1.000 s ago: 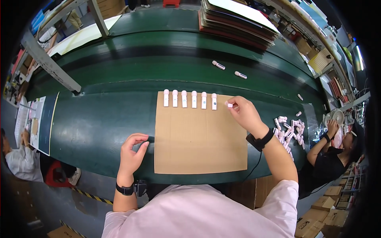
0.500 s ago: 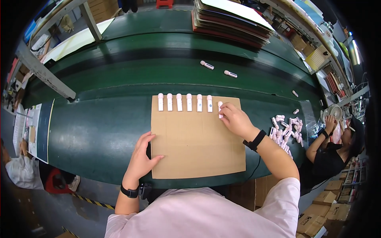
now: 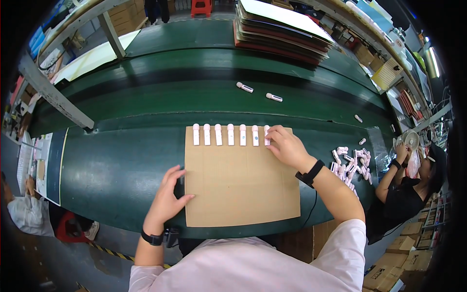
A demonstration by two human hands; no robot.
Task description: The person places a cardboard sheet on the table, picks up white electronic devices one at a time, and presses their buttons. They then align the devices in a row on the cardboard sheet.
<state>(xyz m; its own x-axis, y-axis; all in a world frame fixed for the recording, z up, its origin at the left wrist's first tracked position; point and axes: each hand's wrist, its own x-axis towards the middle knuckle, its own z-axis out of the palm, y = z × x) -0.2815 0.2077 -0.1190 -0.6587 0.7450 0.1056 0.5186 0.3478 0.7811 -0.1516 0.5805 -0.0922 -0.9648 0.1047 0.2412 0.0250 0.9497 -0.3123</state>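
Observation:
A flat brown cardboard sheet (image 3: 243, 190) lies in front of me on the green bench. Along its far edge stands a row of several small white sticks with rounded pale-pink heads (image 3: 218, 135), side by side and heads pointing away. At the right end of that row, my right hand (image 3: 287, 145) has thumb and fingers pinched on one more pink-headed white stick (image 3: 267, 138), partly hidden by the fingers. My left hand (image 3: 168, 197) is open, fingers and thumb apart, at the sheet's left edge.
A loose heap of pink-headed sticks (image 3: 351, 165) lies to the right; two more (image 3: 274, 97) rest on the green conveyor belt (image 3: 185, 92). Stacked boards (image 3: 282, 34) stand at the far side. A metal post (image 3: 58, 97) rises at left. A co-worker (image 3: 408, 187) is at right.
The view has shifted slightly. The two sticks on the belt have moved left. My right hand has brought its stick level with the row's end; my left hand stays by the sheet.

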